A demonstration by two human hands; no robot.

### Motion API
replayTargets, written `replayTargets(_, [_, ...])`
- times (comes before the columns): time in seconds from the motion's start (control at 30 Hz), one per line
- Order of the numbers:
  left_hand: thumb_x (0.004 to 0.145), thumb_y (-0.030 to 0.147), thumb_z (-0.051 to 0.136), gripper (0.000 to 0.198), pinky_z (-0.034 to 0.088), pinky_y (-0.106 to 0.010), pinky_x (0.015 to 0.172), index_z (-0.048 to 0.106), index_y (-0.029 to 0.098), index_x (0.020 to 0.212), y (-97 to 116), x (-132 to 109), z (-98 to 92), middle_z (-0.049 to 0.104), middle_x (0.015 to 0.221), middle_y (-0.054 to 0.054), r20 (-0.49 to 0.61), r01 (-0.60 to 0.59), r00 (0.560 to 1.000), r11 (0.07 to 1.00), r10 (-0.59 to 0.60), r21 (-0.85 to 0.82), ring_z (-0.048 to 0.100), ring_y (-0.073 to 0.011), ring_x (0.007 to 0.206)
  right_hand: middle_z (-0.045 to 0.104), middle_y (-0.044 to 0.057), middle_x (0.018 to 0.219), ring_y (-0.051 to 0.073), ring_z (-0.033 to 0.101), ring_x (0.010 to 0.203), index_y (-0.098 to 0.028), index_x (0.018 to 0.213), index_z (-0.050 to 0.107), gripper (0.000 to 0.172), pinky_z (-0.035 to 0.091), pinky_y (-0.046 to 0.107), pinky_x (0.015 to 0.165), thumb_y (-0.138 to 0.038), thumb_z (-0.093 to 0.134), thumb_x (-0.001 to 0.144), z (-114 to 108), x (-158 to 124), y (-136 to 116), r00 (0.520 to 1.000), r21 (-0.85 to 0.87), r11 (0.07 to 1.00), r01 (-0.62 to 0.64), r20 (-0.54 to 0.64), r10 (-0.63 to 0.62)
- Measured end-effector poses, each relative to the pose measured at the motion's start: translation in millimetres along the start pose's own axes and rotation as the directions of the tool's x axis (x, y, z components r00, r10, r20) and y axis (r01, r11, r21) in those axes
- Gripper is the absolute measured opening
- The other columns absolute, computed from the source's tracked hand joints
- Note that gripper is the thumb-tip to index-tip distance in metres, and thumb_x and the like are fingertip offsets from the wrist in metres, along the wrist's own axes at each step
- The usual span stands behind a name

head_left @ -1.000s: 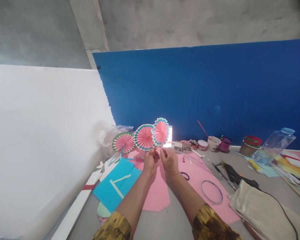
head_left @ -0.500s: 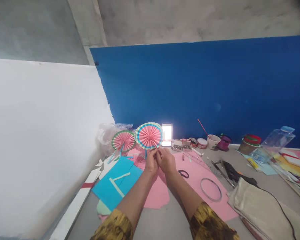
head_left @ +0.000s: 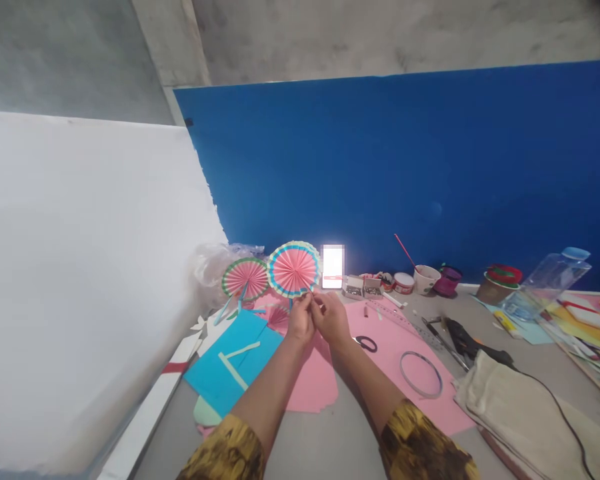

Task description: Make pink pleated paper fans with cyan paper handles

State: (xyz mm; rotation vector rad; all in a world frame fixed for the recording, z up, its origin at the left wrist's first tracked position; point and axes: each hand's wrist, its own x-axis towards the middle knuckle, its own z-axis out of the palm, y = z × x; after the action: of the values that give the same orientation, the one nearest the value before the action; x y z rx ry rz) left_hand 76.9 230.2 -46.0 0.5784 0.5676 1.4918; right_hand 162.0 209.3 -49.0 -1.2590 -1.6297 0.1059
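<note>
A round pleated paper fan [head_left: 294, 270], pink with blue and cream bands at its rim, stands just beyond my hands. My left hand [head_left: 301, 319] is closed, its fingertips pinched at the fan's lower right edge. Close against it, my right hand [head_left: 331, 319] pinches at the same spot with thumb and forefinger. My fingers hide the exact grip. A blue strip [head_left: 291, 303] shows below the fan, beside my left hand. To the left leans a second pleated fan [head_left: 245, 279], pink with a green rim and blue strips.
Blue paper sheets [head_left: 235, 360] overlap pink paper [head_left: 310, 393] on the grey table. Scissors [head_left: 366, 344], a metal ring [head_left: 421, 375] and a clear ruler [head_left: 405, 323] lie right. Farther back are a bright phone [head_left: 333, 267], a paper cup [head_left: 427, 280] and a plastic bottle [head_left: 547, 283].
The paper fan has shifted slightly left and its tilt has changed a little. My hands stay together at its lower edge. The whole view has moved slightly.
</note>
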Motion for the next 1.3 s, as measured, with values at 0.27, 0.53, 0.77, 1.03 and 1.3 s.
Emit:
replayTargets(0.27, [0.063,0.031,0.089,0.031,0.054,-0.032,0.074,0.065,0.016,0.075,0.5,-2.2,2.3,0.069,0.067,0.0,0.037,-0.036,0.999,0.997,0.033,0.071,0.071,-0.019,0.072,0.066,0.005,0.076,0.019,0.059,0.071,-0.019,0.088,0.074,0.023,0.045,0.028,0.065,-0.025,0.052,0.093,1.9,1.1,4.0,0.999,0.11,0.994,0.005,0.042,-0.01])
replayTargets(0.53, [0.059,0.038,0.093,0.038,0.053,-0.028,0.069,0.064,0.015,0.071,0.7,0.4,0.7,0.068,0.065,0.001,0.008,-0.091,0.996,0.992,0.091,0.089,0.068,-0.0149,0.065,0.068,0.004,0.073,0.019,0.061,0.07,-0.021,0.077,0.07,0.024,0.044,0.029,0.066,-0.025,0.052,0.092,3.9,-1.2,1.1,1.0,0.152,0.988,-0.004,-0.011,0.006])
replayTargets(0.77, [0.066,0.04,0.089,0.036,0.054,-0.03,0.079,0.065,0.018,0.079,-0.5,2.3,-1.9,0.071,0.074,0.0,-0.039,-0.094,0.995,0.994,0.097,0.061,0.071,-0.0158,0.076,0.065,0.003,0.069,0.018,0.057,0.065,-0.021,0.075,0.067,0.026,0.042,0.029,0.063,-0.034,0.056,0.094,3.6,-1.6,1.6,0.994,0.163,0.987,-0.006,-0.109,0.024])
replayTargets(1.03, [0.07,0.045,0.085,0.038,0.037,-0.022,0.05,0.063,0.016,0.078,4.6,10.7,-15.0,0.059,0.056,0.005,-0.087,-0.094,0.991,0.991,0.102,0.091,0.054,-0.0079,0.048,0.065,0.004,0.072,0.018,0.056,0.068,-0.02,0.076,0.063,0.024,0.043,0.03,0.066,-0.03,0.051,0.094,-1.9,2.6,6.6,0.977,0.16,0.987,-0.027,-0.204,0.06])
replayTargets(1.3, [0.064,0.04,0.087,0.037,0.039,-0.021,0.05,0.062,0.016,0.077,5.3,4.8,-7.3,0.058,0.057,0.006,-0.059,-0.115,0.991,0.989,0.121,0.096,0.053,-0.0074,0.049,0.065,0.004,0.076,0.019,0.059,0.072,-0.02,0.081,0.065,0.025,0.044,0.029,0.067,-0.031,0.051,0.099,-1.6,-1.5,-2.0,0.986,0.125,0.992,0.028,-0.166,-0.006])
